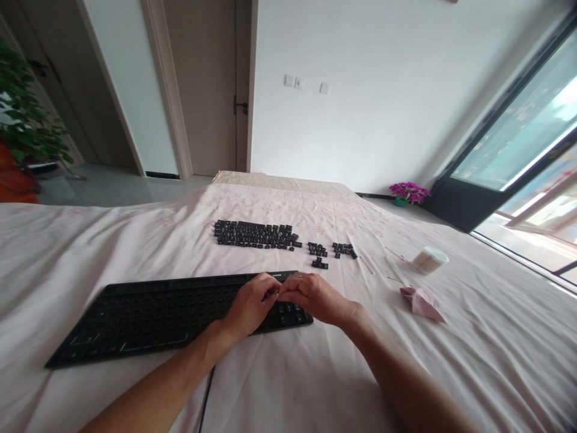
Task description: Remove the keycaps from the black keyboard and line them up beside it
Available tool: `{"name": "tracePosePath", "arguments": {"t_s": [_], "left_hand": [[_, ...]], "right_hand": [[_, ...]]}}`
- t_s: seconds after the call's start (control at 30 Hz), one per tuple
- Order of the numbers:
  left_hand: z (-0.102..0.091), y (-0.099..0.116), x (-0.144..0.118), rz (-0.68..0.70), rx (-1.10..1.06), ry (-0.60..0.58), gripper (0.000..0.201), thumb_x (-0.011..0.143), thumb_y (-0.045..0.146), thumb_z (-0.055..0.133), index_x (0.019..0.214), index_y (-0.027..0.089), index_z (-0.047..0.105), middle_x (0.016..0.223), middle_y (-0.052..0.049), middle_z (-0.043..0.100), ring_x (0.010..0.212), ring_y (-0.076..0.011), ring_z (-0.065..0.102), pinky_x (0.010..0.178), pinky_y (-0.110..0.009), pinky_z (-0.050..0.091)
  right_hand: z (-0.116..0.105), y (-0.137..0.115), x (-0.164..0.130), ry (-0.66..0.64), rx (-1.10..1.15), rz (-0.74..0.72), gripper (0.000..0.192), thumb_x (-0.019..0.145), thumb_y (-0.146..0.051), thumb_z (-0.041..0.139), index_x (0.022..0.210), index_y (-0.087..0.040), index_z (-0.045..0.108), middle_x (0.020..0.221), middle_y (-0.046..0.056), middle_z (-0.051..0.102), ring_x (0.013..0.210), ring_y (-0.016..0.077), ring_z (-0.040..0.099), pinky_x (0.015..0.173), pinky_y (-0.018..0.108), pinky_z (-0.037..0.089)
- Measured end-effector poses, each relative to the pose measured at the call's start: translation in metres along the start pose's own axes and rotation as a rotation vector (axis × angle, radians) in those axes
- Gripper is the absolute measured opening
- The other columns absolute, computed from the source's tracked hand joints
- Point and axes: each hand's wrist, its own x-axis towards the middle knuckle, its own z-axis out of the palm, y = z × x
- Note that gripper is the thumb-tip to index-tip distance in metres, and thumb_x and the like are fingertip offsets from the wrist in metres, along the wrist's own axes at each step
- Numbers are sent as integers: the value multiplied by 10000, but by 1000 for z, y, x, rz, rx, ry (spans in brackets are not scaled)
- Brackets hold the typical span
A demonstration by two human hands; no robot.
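Note:
A black keyboard point(157, 316) lies across the bedspread in front of me, most of its keycaps off and a few keys still seated at its right end. Over that right end my left hand point(253, 302) and my right hand point(319, 297) meet, fingertips pinched close together. Whatever is between the fingers is too small and hidden to name. Beyond the keyboard, loose black keycaps point(255, 234) are laid out in rows. To their right sit smaller groups of keycaps point(318, 249), one nearer group point(320, 264) lying just past my right hand.
On the right lie a white round pack point(430, 260), a crumpled pink cloth point(422, 302) and thin cotton swabs point(368, 264). A dark cable point(207, 394) runs toward me beneath my left forearm. The pale floral bedspread point(333, 373) has folds. Doors and a white wall stand beyond.

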Motion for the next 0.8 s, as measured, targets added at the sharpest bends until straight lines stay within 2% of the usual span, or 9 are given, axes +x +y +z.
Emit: {"name": "tracePosePath", "arguments": {"t_s": [0.2, 0.43, 0.67, 0.8], "left_hand": [[-2, 2, 1, -6, -25, -54, 201, 775, 91, 543, 886, 216, 653, 936, -19, 623, 901, -164, 584, 823, -265, 444], [7, 7, 7, 8, 123, -114, 44, 770, 186, 629, 732, 208, 631, 825, 8, 626, 821, -170, 568, 701, -253, 399], [11, 4, 7, -4, 201, -95, 57, 778, 248, 653, 775, 210, 611, 810, 12, 640, 804, -176, 562, 675, -258, 365], [10, 3, 8, 7, 210, -90, 78, 786, 254, 657, 764, 208, 598, 794, 18, 634, 791, -175, 564, 653, -256, 352]], "right_hand": [[-7, 19, -2, -31, 111, 139, 299, 934, -352, 465, 858, -170, 690, 780, 8, 677, 608, 102, 583, 586, 201, 454], [-1, 11, -4, -13, 150, 18, 297, 934, -352, 463, 841, -172, 681, 817, 23, 679, 695, 120, 600, 656, 209, 473], [-1, 9, -1, -19, 35, -34, 281, 942, -332, 450, 869, -187, 680, 852, 25, 692, 764, 140, 623, 734, 235, 469], [0, 11, -1, -22, 24, -36, 290, 946, -322, 443, 836, -184, 673, 813, 18, 688, 719, 132, 621, 692, 220, 459]]}}
